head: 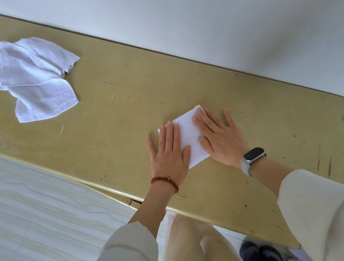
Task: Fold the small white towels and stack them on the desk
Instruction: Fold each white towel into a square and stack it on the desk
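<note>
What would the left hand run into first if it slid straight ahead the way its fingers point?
Likely nothing on the desk. The left hand points up-frame toward the wall; that line looks free of objects. The loose towels lie far off to its left.

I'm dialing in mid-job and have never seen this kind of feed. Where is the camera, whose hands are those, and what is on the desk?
There is no machine here: a person works with bare hands. The single picture comes from a camera worn on their head, looking down at a yellowish desk. The left hand, with a red bead bracelet, and the right hand, with a smartwatch, both lie flat with straight fingers on a small folded white towel, pressing it down. Neither hand grips anything. Farther left on the desk lies a loose pile of unfolded white towels.
</note>
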Tool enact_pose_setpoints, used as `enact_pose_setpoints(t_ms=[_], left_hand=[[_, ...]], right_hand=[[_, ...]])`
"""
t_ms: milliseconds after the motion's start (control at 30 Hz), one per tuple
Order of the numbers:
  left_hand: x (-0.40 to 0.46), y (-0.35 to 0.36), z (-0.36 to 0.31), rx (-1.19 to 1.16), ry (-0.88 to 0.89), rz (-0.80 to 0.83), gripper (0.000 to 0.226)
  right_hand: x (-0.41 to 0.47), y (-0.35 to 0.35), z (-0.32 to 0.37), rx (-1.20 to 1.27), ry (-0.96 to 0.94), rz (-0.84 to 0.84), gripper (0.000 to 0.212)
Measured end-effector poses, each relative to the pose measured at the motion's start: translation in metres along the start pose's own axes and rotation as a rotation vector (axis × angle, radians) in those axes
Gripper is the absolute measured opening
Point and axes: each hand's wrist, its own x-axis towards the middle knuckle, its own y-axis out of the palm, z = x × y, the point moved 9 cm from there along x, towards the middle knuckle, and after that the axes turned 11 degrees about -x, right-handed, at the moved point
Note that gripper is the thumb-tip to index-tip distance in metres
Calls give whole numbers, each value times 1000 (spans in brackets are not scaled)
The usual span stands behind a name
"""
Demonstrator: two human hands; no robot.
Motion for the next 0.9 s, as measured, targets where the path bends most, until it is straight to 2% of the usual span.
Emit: enact_pose_setpoints(t_ms=[200, 300, 333, 400, 433, 500, 567, 633, 700, 800, 900], left_hand=[[0, -1, 0, 25, 30, 12, 62], [3, -7, -2, -29, 23, 3, 59], [4, -12, -2, -77, 26, -27, 57], [6, -29, 3, -249, -20, -137, 51], [6, -41, 9, -341, -83, -215, 46], [1, -50, 30, -579, -335, -304, 33], [-8, -35, 52, -860, -698, -269, 26], [-13, -23, 61, -961, -890, -200, 22], [-11, -20, 60, -957, -928, -129, 19], [-4, -21, 56, -908, -930, -51, 13], [-2, -23, 53, -821, -916, 2, 8]], right_hand=[[-1, 9, 0, 32, 2, 110, 65], [-3, 5, 1, 156, -6, 149, 72], [-7, -2, -2, 239, 35, 107, 70], [-18, -24, -18, 435, 227, -84, 51], [-24, -27, -29, 532, 352, -127, 40], [-27, -15, -44, 714, 574, -72, 28], [-19, -5, -50, 811, 703, 39, 27], [-7, -1, -51, 752, 732, 155, 24], [3, 6, -47, 645, 718, 274, 19], [12, 10, -40, 599, 704, 376, 28], [16, -1, -35, 667, 697, 309, 31]])
